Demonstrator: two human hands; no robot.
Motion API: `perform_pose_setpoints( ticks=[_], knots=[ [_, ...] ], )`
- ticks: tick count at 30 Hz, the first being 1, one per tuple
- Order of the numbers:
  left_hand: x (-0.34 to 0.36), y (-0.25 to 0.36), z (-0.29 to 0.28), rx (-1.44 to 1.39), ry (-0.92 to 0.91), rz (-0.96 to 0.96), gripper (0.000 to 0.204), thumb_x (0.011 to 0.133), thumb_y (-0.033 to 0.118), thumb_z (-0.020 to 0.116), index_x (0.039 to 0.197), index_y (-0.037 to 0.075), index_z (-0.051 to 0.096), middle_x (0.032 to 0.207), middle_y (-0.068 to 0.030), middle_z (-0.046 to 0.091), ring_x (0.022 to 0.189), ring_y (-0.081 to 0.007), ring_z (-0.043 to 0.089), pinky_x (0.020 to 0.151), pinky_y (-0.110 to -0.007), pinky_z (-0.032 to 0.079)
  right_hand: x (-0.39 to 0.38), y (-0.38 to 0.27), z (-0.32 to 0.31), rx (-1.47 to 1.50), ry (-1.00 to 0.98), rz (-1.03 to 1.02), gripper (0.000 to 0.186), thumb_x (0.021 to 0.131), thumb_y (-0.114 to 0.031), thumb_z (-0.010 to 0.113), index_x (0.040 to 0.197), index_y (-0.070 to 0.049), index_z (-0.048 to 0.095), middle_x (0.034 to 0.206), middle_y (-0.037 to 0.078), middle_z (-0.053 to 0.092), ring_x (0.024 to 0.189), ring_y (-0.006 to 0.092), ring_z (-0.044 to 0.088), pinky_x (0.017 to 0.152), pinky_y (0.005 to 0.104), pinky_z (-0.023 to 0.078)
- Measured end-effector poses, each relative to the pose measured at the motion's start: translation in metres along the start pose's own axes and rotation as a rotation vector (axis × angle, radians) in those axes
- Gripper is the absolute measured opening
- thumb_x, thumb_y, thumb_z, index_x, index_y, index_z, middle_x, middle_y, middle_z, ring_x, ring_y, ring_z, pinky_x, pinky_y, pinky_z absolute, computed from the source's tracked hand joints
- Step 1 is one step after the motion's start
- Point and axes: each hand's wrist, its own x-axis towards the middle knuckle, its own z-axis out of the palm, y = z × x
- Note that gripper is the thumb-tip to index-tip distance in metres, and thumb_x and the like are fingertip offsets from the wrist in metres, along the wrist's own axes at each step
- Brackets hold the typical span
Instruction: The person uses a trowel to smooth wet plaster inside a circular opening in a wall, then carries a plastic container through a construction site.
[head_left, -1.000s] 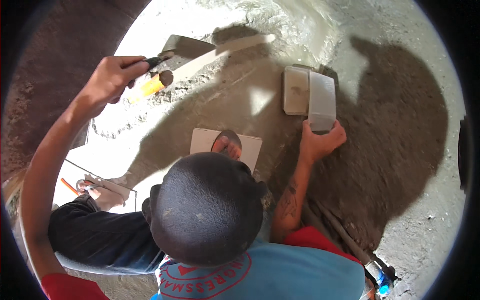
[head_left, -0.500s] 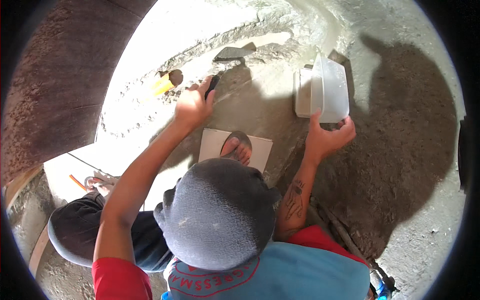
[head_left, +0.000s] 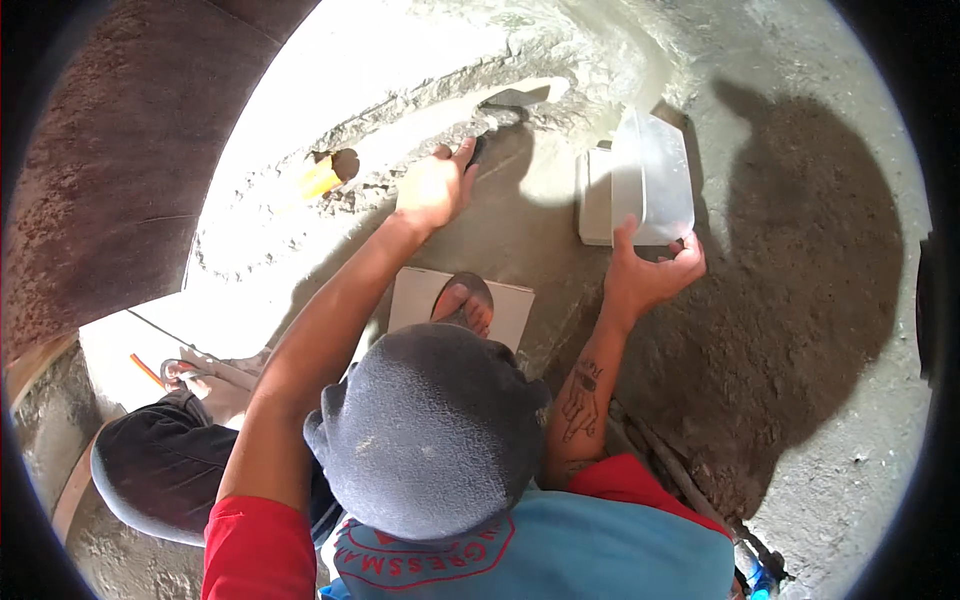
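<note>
On rough cement [head_left: 560, 280] lies a tile [head_left: 514, 308], apparently firm footing for the sandalled foot [head_left: 472, 303]. The left hand [head_left: 435, 190] grips a trowel [head_left: 513, 98] at twelve o'clock by its handle; the right hand [head_left: 648, 275] clasps a tub [head_left: 655, 180] at two, seemingly steadying it.

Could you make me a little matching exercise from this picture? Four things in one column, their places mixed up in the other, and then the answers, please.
Column one
1. grey trowel with a dark handle
2. translucent rectangular plastic container
3. short orange-yellow round pipe
4. flat whitish four-sided tile

Column two
A. under a sandalled foot
B. held at its near end by the right hand
C. gripped by its handle in the left hand
D. left of both hands, held by neither

Right pairs: 1-C, 2-B, 3-D, 4-A
</note>
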Motion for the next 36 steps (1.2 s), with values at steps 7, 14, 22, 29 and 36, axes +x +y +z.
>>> perform_pose_setpoints(
  ticks=[7, 14, 22, 29, 36],
  knots=[
    [-0.005, 0.024, 0.011, -0.070, -0.005, 0.052, 0.042, 0.092, 0.024, 0.057, 0.131, 0.006, 0.056, 0.091, -0.0230, 0.064, 0.074, -0.0397, 0.066, 0.069, -0.045, 0.055, 0.007, 0.008, 0.008, -0.072, 0.026, -0.096, 0.073, 0.062, -0.022, 0.085, 0.120, 0.002, 0.047, 0.120, 0.018, 0.045, 0.115, 0.0352, 0.045, 0.095, 0.0503, 0.041],
    [0.011, 0.028, 0.020, -0.116, 0.071, 0.113, 0.046, 0.091, 0.025, 0.059, 0.133, 0.005, 0.054, 0.086, -0.0254, 0.064, 0.076, -0.0409, 0.066, 0.070, -0.046, 0.055, -0.005, 0.021, -0.014, -0.266, -0.064, -0.022, 0.073, 0.060, -0.019, 0.085, 0.119, 0.001, 0.048, 0.114, 0.017, 0.050, 0.114, 0.0364, 0.045, 0.098, 0.0507, 0.039],
    [0.029, 0.015, 0.001, -0.032, 0.030, 0.051, 0.041, 0.090, 0.028, 0.057, 0.123, 0.005, 0.059, 0.089, -0.0243, 0.066, 0.079, -0.0405, 0.067, 0.075, -0.049, 0.054, -0.006, 0.002, 0.001, -0.155, -0.006, -0.119, 0.064, 0.065, -0.025, 0.085, 0.114, 0.000, 0.052, 0.110, 0.013, 0.054, 0.106, 0.0316, 0.052, 0.093, 0.0446, 0.043],
    [0.017, -0.019, -0.120, 0.060, 0.010, -0.021, 0.025, 0.082, 0.026, 0.059, 0.092, 0.009, 0.073, 0.076, -0.0205, 0.069, 0.073, -0.0342, 0.069, 0.072, -0.041, 0.056, -0.001, -0.013, 0.016, 0.215, -0.228, 0.078, 0.063, 0.067, -0.028, 0.085, 0.112, 0.003, 0.054, 0.110, 0.016, 0.058, 0.099, 0.0266, 0.058, 0.086, 0.0389, 0.048],
    [0.044, -0.059, -0.243, 0.310, -0.354, -0.017, 0.031, 0.081, 0.019, 0.066, 0.104, -0.001, 0.073, 0.080, -0.0220, 0.071, 0.069, -0.0274, 0.070, 0.068, -0.036, 0.057, -0.011, -0.046, 0.120, 0.375, -0.362, -0.134, 0.049, 0.066, -0.029, 0.086, 0.099, -0.001, 0.062, 0.089, 0.011, 0.066, 0.081, 0.0262, 0.064, 0.079, 0.0382, 0.052]
  ],
)
